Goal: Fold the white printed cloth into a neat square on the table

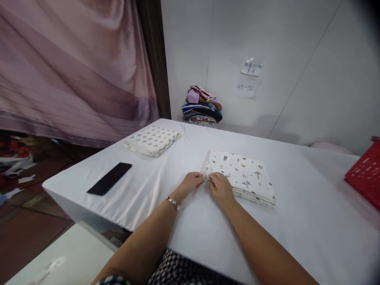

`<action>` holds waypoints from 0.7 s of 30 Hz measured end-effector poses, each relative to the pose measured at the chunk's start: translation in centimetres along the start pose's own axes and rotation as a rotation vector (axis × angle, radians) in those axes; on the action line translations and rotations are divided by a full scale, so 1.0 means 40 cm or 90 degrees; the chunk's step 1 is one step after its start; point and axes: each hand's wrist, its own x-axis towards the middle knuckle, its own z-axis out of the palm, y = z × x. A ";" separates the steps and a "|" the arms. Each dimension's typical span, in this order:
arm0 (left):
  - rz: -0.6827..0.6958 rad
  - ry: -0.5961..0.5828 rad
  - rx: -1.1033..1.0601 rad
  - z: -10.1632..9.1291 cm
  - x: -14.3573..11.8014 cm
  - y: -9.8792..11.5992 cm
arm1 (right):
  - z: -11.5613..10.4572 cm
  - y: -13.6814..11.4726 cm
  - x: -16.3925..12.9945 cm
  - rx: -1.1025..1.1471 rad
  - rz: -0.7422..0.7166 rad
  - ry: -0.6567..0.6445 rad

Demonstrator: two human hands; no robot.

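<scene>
Head view: both hands meet at the near-left corner of a folded printed cloth [241, 175] lying about mid-counter. Left hand [191, 183] rests with its fingers curled onto that corner; they pinch the cloth's edge layers. Right hand [220, 189] sits just beside it, touching, its fingers likewise closed on the same corner. A bracelet [173, 203] circles the left wrist.

The white counter [297, 221] also carries a 2nd folded cloth [152, 140] with a small dotted pattern, toward the far-left corner, well apart from the hands. A black phone [109, 178] lies flat near the left edge. A stack of folded garments [202, 107] stands at the far edge against the wall. A red basket [364, 177] sits at the right edge, partly out of frame. 2 paper notes [249, 79] are stuck on the wall above.
</scene>
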 end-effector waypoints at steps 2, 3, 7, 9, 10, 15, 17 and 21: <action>0.000 -0.008 -0.006 0.000 -0.003 0.007 | 0.002 0.003 0.000 -0.001 0.007 0.000; 0.003 -0.014 -0.009 0.000 -0.004 0.009 | 0.003 0.004 0.000 -0.002 0.009 -0.002; 0.007 -0.022 -0.013 0.000 -0.006 0.011 | 0.003 0.003 0.003 -0.005 0.014 -0.002; 0.010 -0.016 -0.002 0.000 -0.005 0.009 | 0.003 0.001 0.004 -0.005 0.017 0.001; 0.011 -0.015 0.006 0.000 -0.005 0.007 | 0.003 0.000 0.004 -0.003 0.020 0.004; 0.014 0.019 0.051 0.002 -0.005 0.002 | 0.002 -0.003 0.005 0.020 0.018 0.034; 0.011 0.033 0.060 0.004 -0.005 0.002 | 0.000 -0.005 0.004 0.019 0.011 0.034; 0.015 0.020 0.056 0.007 -0.003 0.003 | -0.002 -0.008 0.005 0.004 0.011 0.018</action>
